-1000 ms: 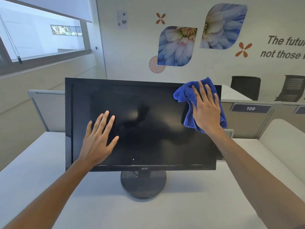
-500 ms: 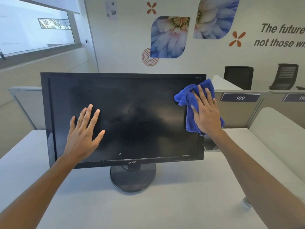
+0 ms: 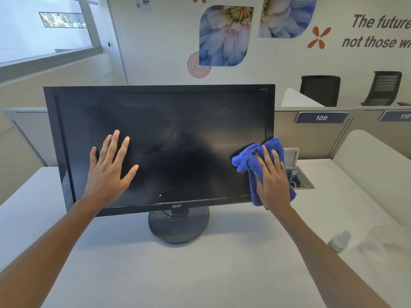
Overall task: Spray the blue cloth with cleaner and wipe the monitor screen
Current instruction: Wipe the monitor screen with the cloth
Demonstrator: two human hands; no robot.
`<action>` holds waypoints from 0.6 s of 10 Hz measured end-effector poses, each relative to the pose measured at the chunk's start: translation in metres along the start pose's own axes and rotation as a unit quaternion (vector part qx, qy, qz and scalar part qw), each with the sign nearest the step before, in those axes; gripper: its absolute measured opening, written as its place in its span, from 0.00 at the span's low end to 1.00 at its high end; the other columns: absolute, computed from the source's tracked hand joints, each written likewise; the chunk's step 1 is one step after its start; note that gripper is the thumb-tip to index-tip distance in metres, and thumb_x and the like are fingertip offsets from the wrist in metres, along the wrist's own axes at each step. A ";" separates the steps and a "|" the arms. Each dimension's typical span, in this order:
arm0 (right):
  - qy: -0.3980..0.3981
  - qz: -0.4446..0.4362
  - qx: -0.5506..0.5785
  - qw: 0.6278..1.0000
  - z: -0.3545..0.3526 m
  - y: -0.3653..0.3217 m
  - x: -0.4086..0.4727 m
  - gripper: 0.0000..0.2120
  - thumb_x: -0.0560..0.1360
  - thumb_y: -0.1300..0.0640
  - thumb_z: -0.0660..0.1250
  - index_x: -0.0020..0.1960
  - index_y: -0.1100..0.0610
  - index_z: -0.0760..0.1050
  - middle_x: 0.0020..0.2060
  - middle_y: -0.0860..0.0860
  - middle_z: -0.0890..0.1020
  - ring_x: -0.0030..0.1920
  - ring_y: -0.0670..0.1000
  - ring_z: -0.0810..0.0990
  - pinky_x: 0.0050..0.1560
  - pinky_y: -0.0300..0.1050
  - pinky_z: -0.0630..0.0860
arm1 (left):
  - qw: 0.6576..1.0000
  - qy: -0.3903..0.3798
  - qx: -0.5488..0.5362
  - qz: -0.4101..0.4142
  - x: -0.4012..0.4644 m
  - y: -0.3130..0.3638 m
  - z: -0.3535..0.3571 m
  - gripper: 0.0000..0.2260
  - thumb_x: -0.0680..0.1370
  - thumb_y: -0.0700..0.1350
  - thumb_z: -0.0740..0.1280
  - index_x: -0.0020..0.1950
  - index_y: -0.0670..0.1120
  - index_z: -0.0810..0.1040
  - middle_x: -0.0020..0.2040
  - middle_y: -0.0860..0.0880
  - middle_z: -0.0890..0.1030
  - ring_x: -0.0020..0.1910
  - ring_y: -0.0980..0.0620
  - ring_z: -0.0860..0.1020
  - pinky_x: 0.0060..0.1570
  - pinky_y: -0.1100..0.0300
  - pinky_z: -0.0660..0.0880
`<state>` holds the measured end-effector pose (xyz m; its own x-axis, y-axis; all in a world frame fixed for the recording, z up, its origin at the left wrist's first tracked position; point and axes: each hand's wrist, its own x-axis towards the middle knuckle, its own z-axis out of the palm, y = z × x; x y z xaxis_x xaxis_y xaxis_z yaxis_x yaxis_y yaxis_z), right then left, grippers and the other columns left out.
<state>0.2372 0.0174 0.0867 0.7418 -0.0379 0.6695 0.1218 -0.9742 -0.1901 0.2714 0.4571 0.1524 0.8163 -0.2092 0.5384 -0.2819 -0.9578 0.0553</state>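
Left hand [image 3: 106,172] and right hand [image 3: 272,185] both reach forward, flat, palms facing away.

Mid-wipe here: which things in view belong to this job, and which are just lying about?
Job: monitor, blue cloth, right hand pressing the cloth on the screen, left hand flat on the screen, probably the blurred bottle.
Lying about: open cable box, black chairs, 109 plate, flower decals.

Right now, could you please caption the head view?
Right hand presses blue cloth on monitor's lower right corner; left hand flat on screen.
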 end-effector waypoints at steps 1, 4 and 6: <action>-0.007 0.006 0.005 1.000 0.009 0.001 -0.031 0.25 0.80 0.53 0.52 0.77 0.55 0.59 0.77 0.52 0.62 0.78 0.58 0.57 0.72 0.62 0.63 | 1.000 0.002 -0.003 -0.001 -0.002 0.000 0.000 0.33 0.78 0.62 0.52 0.79 0.52 0.48 0.80 0.50 0.45 0.79 0.49 0.44 0.75 0.38 0.45; -0.040 0.037 0.029 0.998 0.023 -0.001 -0.081 0.26 0.80 0.54 0.53 0.77 0.54 0.58 0.77 0.51 0.61 0.78 0.57 0.56 0.70 0.65 0.67 | 1.000 -0.001 -0.003 0.003 -0.004 0.000 -0.002 0.33 0.77 0.63 0.51 0.79 0.52 0.48 0.80 0.50 0.45 0.79 0.48 0.44 0.75 0.39 0.46; -0.012 0.037 0.038 0.999 0.011 -0.021 -0.029 0.24 0.81 0.54 0.52 0.76 0.56 0.59 0.77 0.53 0.63 0.77 0.59 0.59 0.70 0.66 0.65 | 0.999 0.006 0.042 0.028 -0.006 -0.019 -0.015 0.32 0.78 0.64 0.49 0.79 0.51 0.53 0.80 0.48 0.50 0.79 0.46 0.50 0.75 0.39 0.47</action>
<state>0.2204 0.0410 0.0639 0.7658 -0.1029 0.6348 0.1148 -0.9494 -0.2924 0.2639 0.4797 0.1605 0.7938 -0.2615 0.5490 -0.2842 -0.9577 -0.0452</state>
